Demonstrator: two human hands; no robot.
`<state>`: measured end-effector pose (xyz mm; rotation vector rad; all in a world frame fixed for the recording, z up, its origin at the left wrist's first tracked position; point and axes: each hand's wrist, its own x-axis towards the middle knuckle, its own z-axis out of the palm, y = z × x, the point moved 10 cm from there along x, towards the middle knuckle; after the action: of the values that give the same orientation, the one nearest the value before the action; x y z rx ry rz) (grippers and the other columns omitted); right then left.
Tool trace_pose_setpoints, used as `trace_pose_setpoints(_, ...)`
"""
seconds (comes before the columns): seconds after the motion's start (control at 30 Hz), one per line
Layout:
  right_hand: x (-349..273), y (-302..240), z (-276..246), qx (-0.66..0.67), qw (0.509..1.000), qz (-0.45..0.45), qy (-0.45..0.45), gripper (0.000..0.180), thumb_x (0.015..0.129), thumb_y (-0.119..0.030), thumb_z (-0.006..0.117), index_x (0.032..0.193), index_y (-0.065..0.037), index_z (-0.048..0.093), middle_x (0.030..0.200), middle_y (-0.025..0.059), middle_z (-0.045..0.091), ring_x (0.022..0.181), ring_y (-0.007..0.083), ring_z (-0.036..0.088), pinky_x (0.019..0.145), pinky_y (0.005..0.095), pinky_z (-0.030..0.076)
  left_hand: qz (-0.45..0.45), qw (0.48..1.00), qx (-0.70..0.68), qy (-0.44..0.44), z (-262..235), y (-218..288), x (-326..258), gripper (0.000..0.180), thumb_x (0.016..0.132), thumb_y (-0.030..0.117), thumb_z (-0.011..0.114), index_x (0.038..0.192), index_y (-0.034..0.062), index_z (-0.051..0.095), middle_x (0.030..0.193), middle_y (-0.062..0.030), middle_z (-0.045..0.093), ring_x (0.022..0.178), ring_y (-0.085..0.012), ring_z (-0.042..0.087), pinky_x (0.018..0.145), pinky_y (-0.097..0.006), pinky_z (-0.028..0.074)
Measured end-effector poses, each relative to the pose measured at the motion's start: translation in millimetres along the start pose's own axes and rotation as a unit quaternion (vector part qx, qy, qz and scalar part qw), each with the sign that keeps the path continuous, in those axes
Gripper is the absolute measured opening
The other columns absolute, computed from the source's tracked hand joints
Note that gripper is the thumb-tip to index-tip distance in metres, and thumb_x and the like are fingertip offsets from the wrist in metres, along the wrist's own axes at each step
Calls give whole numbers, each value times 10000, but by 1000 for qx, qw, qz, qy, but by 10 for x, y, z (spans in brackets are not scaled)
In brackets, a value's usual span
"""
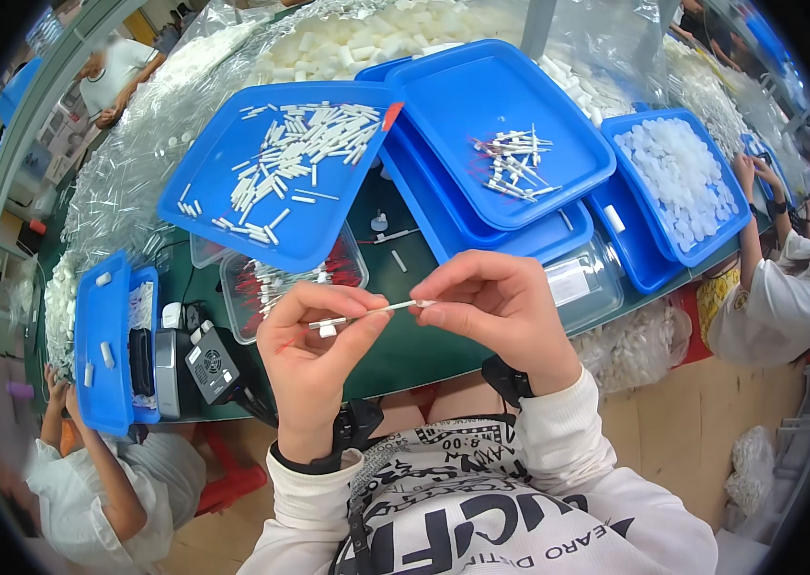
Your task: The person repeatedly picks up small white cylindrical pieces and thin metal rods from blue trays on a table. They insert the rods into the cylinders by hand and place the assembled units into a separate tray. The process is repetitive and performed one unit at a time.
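In front of my body I hold a thin white stick (395, 307) level between both hands. My left hand (314, 335) is closed, pinching the stick between thumb and fingers. Short white pieces (328, 331) also show at its fingers; how they join the stick I cannot make out. The fingertips of my right hand (496, 307) are closed on the stick's other end, where a small whitish tip shows. Just beyond my left hand stands a clear plastic box (355, 264) of white sticks with red parts.
Beyond are blue trays: one with many short white tubes (314, 144), another with thin white sticks (515, 163), a third with translucent white caps (678, 177). A small dark device with a fan grille (213, 366) stands at left. Other people work at both sides.
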<state>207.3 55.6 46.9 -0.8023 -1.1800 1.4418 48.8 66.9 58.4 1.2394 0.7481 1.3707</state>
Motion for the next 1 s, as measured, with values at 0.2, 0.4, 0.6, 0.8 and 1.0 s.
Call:
trace_pose_setpoints(0.2, -144, -106, -128, -79, 992, -85, 42, 139, 853, 11, 660, 990, 33, 674, 986, 95, 664, 920, 152, 650, 840, 285, 523, -14, 999, 22, -20, 162, -26, -35, 169, 775, -124, 689, 879, -27, 598, 914, -152, 681, 853, -162, 662, 726, -247, 554)
trace_pose_setpoints(0.4, -189, -106, -158, -88, 991, -86, 55, 143, 850, 21, 650, 988, 40, 680, 980, 102, 658, 905, 161, 651, 830, 280, 524, -8, 999, 37, -27, 197, -54, -36, 173, 771, -114, 701, 879, -23, 601, 909, -150, 686, 861, -156, 662, 744, -243, 530)
trace_pose_setpoints(0.6, -282, -207, -139, -235, 959, -146, 65, 179, 794, 29, 684, 964, -16, 716, 888, 97, 690, 849, 179, 665, 739, 273, 514, -34, 998, 43, -45, 191, -117, -67, 152, 772, -94, 712, 869, -26, 616, 907, -142, 690, 857, -153, 663, 763, -251, 514)
trace_pose_setpoints(0.8, -323, -295, 18, -316, 925, -201, 68, 185, 791, 1, 705, 967, -54, 723, 864, 84, 698, 732, 208, 663, 644, 273, 512, -78, 993, 47, -78, 249, -264, -138, 183, 787, -73, 704, 958, -49, 644, 930, -121, 684, 863, -163, 661, 776, -262, 515)
trace_pose_setpoints(1.0, -363, -305, -52, -434, 862, -213, 154, 166, 762, -15, 734, 921, -55, 706, 820, 85, 685, 681, 226, 646, 583, 290, 498, -102, 993, 18, -54, 112, -245, -119, 239, 820, -87, 658, 1055, -71, 618, 984, -133, 665, 865, -200, 674, 770, -278, 523)
